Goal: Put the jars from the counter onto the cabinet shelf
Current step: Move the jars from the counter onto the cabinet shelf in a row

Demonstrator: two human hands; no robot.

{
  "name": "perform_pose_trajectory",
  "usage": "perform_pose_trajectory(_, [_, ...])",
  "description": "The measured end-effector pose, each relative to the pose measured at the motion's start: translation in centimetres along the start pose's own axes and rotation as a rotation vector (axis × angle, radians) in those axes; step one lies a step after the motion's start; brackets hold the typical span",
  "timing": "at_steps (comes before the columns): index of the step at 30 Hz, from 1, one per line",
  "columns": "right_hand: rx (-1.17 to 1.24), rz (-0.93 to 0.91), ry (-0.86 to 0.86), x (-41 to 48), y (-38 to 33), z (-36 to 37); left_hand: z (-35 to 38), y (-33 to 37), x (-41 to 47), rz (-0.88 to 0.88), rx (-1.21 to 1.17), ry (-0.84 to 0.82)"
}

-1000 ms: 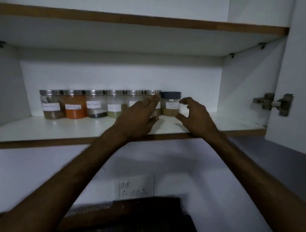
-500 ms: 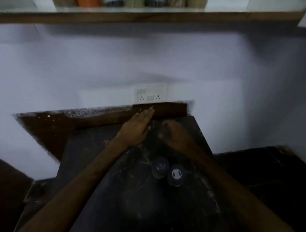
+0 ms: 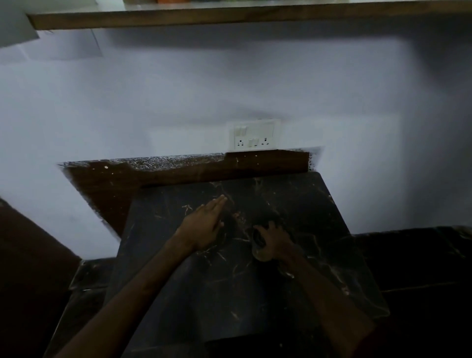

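Note:
My right hand (image 3: 277,240) is closed around a small glass jar (image 3: 260,249) with a dark lid, held tilted just above the black marble counter (image 3: 229,293). To its left, my left hand (image 3: 204,224) lies flat over the counter with fingers stretched out and nothing in it. The brown front edge of the cabinet shelf (image 3: 229,16) runs along the top of the view. Only the bottoms of the jars standing on the shelf (image 3: 164,1) peek in there. A faint glint under my right wrist is too dark to identify.
A white switch and socket plate (image 3: 255,135) is on the pale wall above the counter's brown backsplash (image 3: 178,171). Dark lower surfaces flank the counter on the left and right. A white cabinet door corner (image 3: 15,28) shows at the top left.
My view dropped from the shelf to the counter. Both hands came down from the row of jars. My right hand has closed on one of the two counter jars and tilted it.

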State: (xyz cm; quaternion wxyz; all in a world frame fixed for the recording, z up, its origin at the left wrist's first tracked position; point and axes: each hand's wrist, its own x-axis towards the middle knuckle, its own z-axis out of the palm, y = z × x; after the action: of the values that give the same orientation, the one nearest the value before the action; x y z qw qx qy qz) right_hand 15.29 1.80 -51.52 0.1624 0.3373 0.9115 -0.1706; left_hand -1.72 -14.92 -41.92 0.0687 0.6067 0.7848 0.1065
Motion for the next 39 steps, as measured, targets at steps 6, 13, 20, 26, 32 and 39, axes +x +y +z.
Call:
perform_pose_trajectory(6, [0.174, -0.031, 0.202, -1.8, -2.3, -10.8, -3.0, 1.5, 2.2, 0.071, -0.14, 0.013])
perform_pose_trajectory(13, [0.073, -0.108, 0.585, -8.3, -4.7, -24.8, -9.7, 6.4, 5.2, 0.224, -0.867, 0.17])
perform_pose_trajectory(20, [0.153, -0.111, 0.804, -13.3, -5.0, -30.9, -16.0, 8.6, 6.6, 0.325, -1.001, 0.265])
perform_pose_trajectory(26, [0.166, -0.073, 0.871, -14.5, -5.5, -31.1, -17.6, 10.6, 7.0, 0.34, -0.979, 0.334])
perform_pose_trajectory(32, [0.597, -0.511, 0.619, -16.8, -2.7, -32.8, -21.6, 10.0, 6.7, 0.368, -1.066, 0.298])
perform_pose_trajectory(39, [0.792, -0.656, 0.646, -18.8, -0.4, -35.5, -25.7, 12.0, 7.8, 0.487, -1.065, 0.242])
